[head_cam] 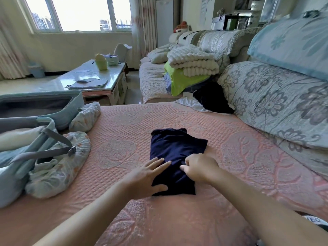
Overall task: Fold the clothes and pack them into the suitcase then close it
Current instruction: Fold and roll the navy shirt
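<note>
From the head view, the folding step is in hand and nothing dark is packed yet. The navy garment [177, 153] lies flat on the pink quilted cover [124, 121], well to the right of the open suitcase [53, 96], already narrowed into a long panel. Its long axis runs away from the person, roughly in line with the suitcase's right side. The bunched, rolled end points toward the far side of the room and the squarer end sits nearest the person.

The left hand [149, 176] lies flat on the near left edge with fingers straight, pinning the cloth and gripping nothing. The right hand [200, 167] has a curled grip on the near right part, apparently pinching a fold of the fabric, though the fingertips are hidden.

I'd judge the next move is to lift the near end and bring it over toward the far end, halving the length, then carry it left to the suitcase. A black garment [213, 98] and a white one [191, 105], farther right of the suitcase, wait unfolded.
</note>
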Motion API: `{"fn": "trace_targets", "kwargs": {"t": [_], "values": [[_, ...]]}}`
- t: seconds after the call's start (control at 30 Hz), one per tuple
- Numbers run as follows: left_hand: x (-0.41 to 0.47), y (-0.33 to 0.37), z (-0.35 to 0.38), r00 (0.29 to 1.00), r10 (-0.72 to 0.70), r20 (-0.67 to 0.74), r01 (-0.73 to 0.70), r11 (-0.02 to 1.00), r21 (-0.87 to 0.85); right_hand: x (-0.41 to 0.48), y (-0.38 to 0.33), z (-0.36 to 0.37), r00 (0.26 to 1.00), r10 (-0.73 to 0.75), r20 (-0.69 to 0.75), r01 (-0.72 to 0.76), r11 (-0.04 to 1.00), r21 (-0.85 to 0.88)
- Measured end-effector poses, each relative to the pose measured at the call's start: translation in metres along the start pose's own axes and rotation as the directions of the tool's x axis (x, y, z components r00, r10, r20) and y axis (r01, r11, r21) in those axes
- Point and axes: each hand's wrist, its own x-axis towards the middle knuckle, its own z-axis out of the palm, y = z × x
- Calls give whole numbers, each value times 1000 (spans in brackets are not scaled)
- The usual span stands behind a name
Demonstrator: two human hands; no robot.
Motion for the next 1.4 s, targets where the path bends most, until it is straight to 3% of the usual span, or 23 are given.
{"fn": "trace_targets", "kwargs": {"t": [0.13,0.23,0.3,0.4,0.47,0.57,0.63,0.7,0.83,1.03,1.17,1.23,1.3,1.4], "values": [[-14,-3,-3,997,72,28,-76,976,202,-9,7,1,985,51,167,-57,998,27],[-19,-4,-3,977,200,-75,-180,960,216,-12,9,14,969,103,226,-100,995,-24],[-17,2,-6,962,243,-127,-226,965,133,-13,8,12,993,74,92,-68,996,-61],[-7,21,-12,967,123,-222,-160,975,-155,-12,8,8,982,-144,-126,129,984,-119],[8,34,-8,949,53,-310,-125,969,-215,-8,10,9,974,-226,-36,220,968,-121],[30,43,2,984,14,-176,-34,993,-115,7,16,1,987,-134,93,124,987,105],[41,44,5,997,18,-79,-16,1000,19,24,28,-10,996,-85,24,77,970,231],[56,48,-2,994,-11,-111,17,998,54,41,43,-18,999,-18,-33,28,946,323],[96,72,-14,950,-5,-314,4,1000,-4,82,77,-21,983,110,-150,-69,964,257],[136,109,-3,989,-103,-101,120,976,179,118,92,-2,989,110,-99,-97,988,124],[142,108,-6,985,-136,-104,153,971,183,122,91,-5,980,191,-58,-180,971,158],[138,105,-11,975,-145,-170,163,982,98,120,88,-10,972,232,-37,-210,929,305],[131,100,-18,926,-246,-286,206,965,-163,117,82,-18,956,287,-57,-219,831,511],[117,85,-36,775,-534,-336,278,767,-579,116,64,-30,943,331,-31,-200,640,742]]}}
